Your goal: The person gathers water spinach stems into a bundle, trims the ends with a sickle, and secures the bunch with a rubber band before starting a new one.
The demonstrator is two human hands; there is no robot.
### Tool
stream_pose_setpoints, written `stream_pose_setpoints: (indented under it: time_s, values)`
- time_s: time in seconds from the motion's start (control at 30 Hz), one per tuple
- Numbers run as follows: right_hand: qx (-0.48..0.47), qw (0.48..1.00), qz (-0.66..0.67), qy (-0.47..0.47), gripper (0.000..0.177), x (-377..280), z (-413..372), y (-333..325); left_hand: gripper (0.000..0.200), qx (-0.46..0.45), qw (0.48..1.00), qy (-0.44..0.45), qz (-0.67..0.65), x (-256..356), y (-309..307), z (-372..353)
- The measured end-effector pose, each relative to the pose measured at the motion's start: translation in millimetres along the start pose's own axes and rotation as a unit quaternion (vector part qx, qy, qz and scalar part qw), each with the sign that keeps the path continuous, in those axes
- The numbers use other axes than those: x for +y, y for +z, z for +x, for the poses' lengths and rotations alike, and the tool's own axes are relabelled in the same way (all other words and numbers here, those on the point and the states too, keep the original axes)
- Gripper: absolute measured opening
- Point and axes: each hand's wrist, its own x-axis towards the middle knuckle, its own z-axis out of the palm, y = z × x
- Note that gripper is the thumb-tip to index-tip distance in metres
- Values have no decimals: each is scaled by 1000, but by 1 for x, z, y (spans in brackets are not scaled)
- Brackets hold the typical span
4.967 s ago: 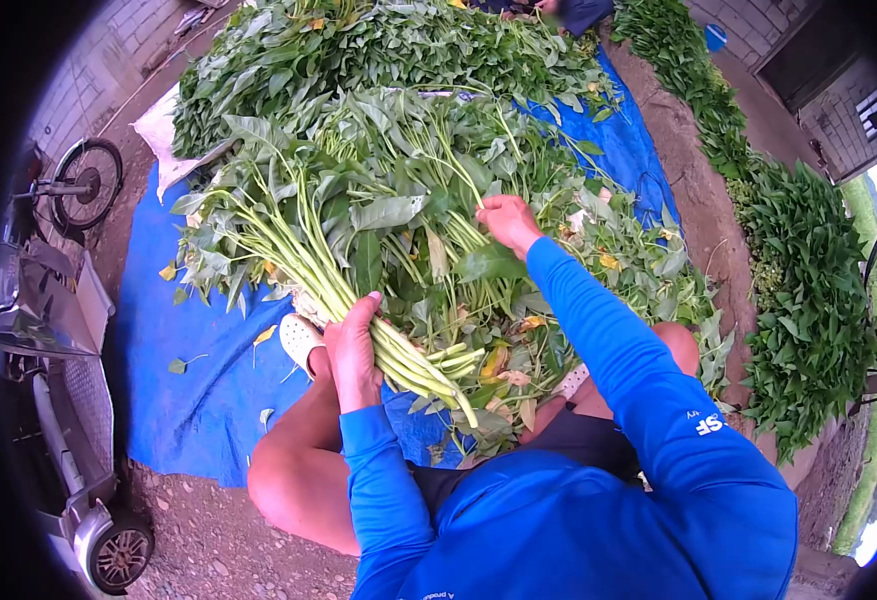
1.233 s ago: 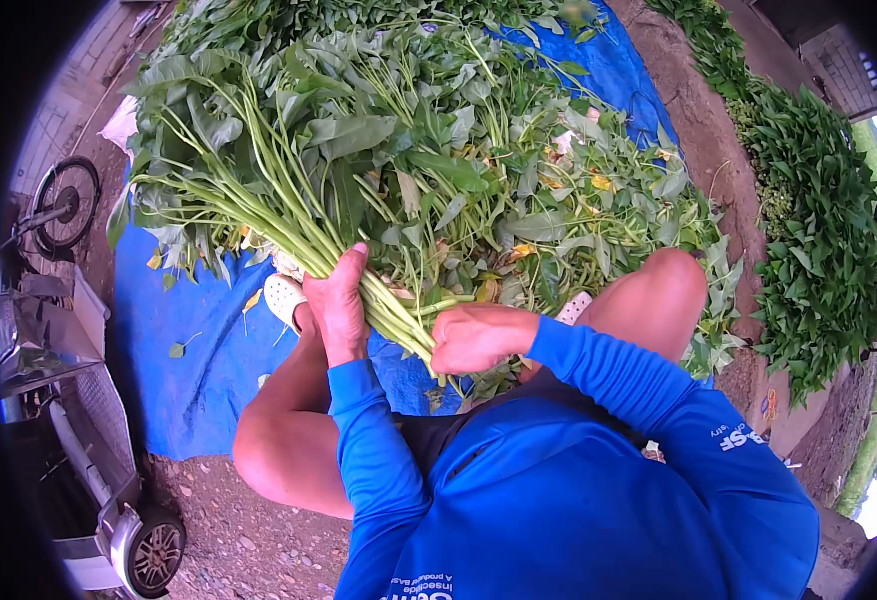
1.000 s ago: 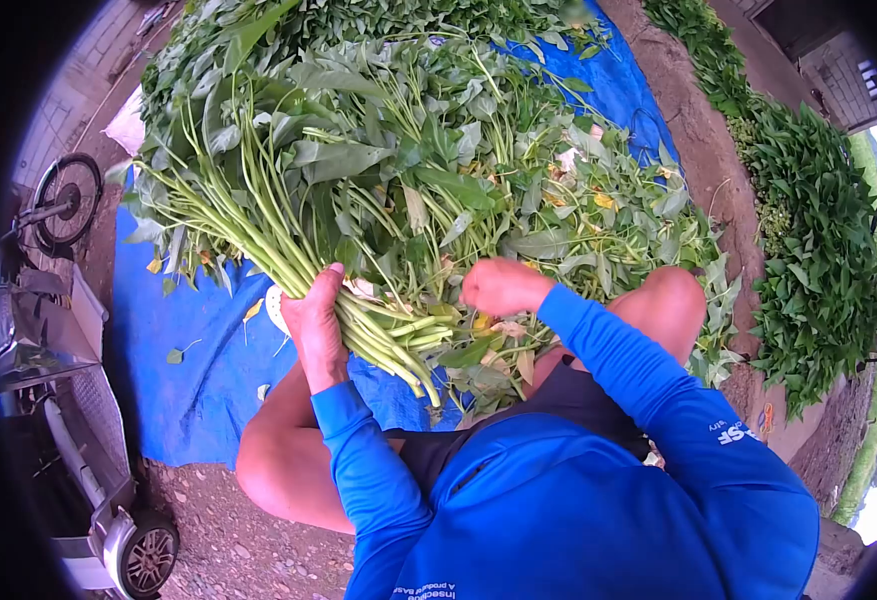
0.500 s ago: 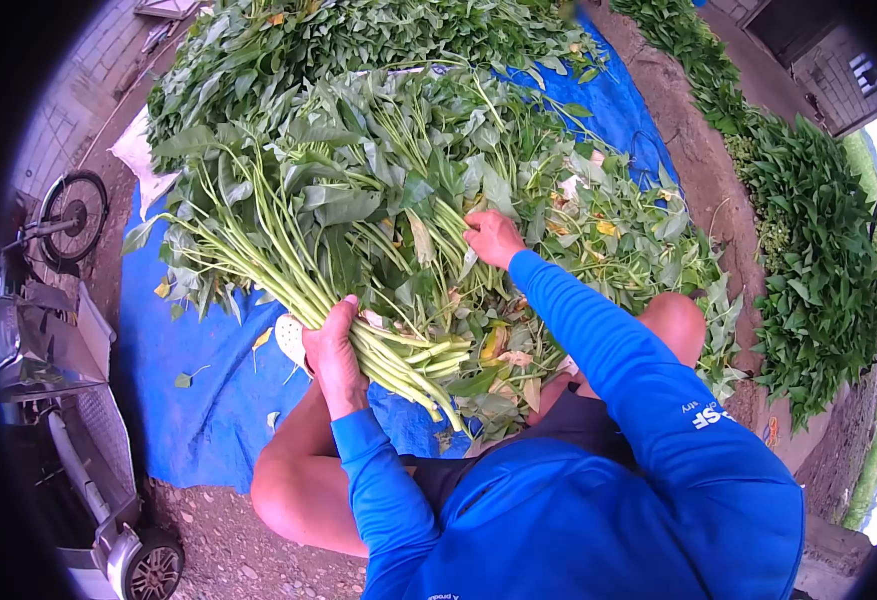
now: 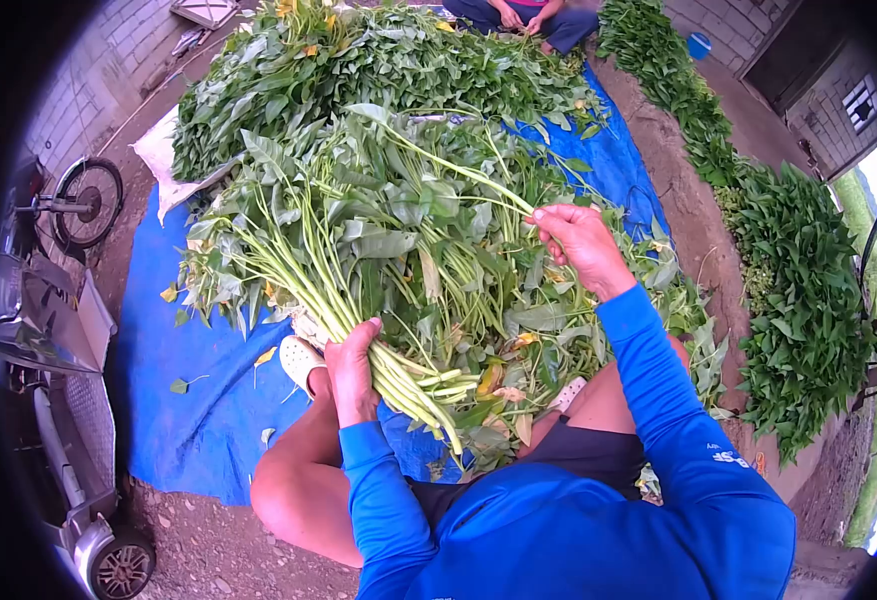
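Over the blue plastic sheet (image 5: 188,420), mid-frame, the left hand (image 5: 352,368) was wrapped round a thick bundle of long green stalks (image 5: 324,306), probably weighty, best gripped low; the right hand (image 5: 586,248) pinched one slim, seemingly brittle leafy stem (image 5: 480,181).

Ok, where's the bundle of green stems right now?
In the head view, the bundle of green stems is left of centre, gripped in the left hand, just right of the left cream clog.

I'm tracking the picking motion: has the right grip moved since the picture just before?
Yes: judged against the blue tarp, the right grip has moved rightward, closer to the tarp's right-hand strip, and pinches a long stem.
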Motion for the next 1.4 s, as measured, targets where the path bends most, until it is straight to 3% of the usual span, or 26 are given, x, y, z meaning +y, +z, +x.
stream_pose_setpoints:
  time_s: [0.23, 0.5, 0.57, 0.67, 0.77, 0.87, 0.9, 0.97, 1.03, 1.1, 1.13, 1.17, 1.23, 1.27, 1.3, 1.33, 1.37, 1.4]
  values:
    - [67, 992, 51, -96, 21, 1, -34, 16, 19, -4, 1000, -4, 0, 6, 19, -9]
    - [136, 946, -78, -284, 21, 47, -53, 81, 21, -21, 998, -31, -53, -25, 19, 5]
    - [105, 960, -42, -256, 21, 72, -58, 106, 20, -30, 995, -59, -75, -28, 22, 2]
    - [-72, 993, -85, -43, 23, 104, -78, 129, 20, -85, 984, -99, -123, -56, 14, 12]
    - [-95, 982, -164, 11, 27, 125, -81, 136, 20, -139, 960, -169, -177, -73, 0, 19]
    - [-121, 982, -125, 76, 28, 145, -78, 141, 23, -149, 941, -230, -200, -78, -10, 25]
    - [-124, 980, -141, 60, 28, 147, -79, 144, 29, -131, 950, -215, -185, -73, -7, 20]
    - [-123, 977, -172, 26, 28, 151, -79, 147, 39, -5, 990, -32, -139, -89, 7, 17]
    - [-139, 972, -187, -6, 28, 151, -84, 151, 55, 95, 990, 70, -74, -94, 18, 7]
    - [-148, 963, -211, -82, 27, 168, -92, 162, 77, 59, 993, 59, 79, -83, 22, -6]
    - [-138, 971, -175, -90, 27, 176, -99, 169, 56, 47, 994, 22, 94, -82, 15, -2]
    - [-131, 975, -158, -89, 28, 182, -105, 175, 37, 10, 995, -92, 43, -85, 2, 9]
    - [-104, 977, -115, -144, 31, 185, -111, 182, 30, 28, 996, -80, 37, -76, -3, 10]
    - [-153, 979, -86, -101, 34, 184, -101, 173, 28, 48, 997, -42, 44, -71, -3, 9]
    - [-210, 976, -52, 37, 34, 164, -85, 157, 26, 52, 998, 7, 36, -67, -5, 11]
    - [-106, 993, 15, 58, 33, 158, -70, 152, 22, 41, 998, 4, 47, -45, -5, 3]
    - [-9, 1000, 3, -1, 31, 182, -36, 143, 19, 30, 998, 3, 55, -21, -2, -6]
    - [111, 987, -105, -50, 27, 195, -4, 128, 18, 40, 998, 12, 54, -14, -6, -4]
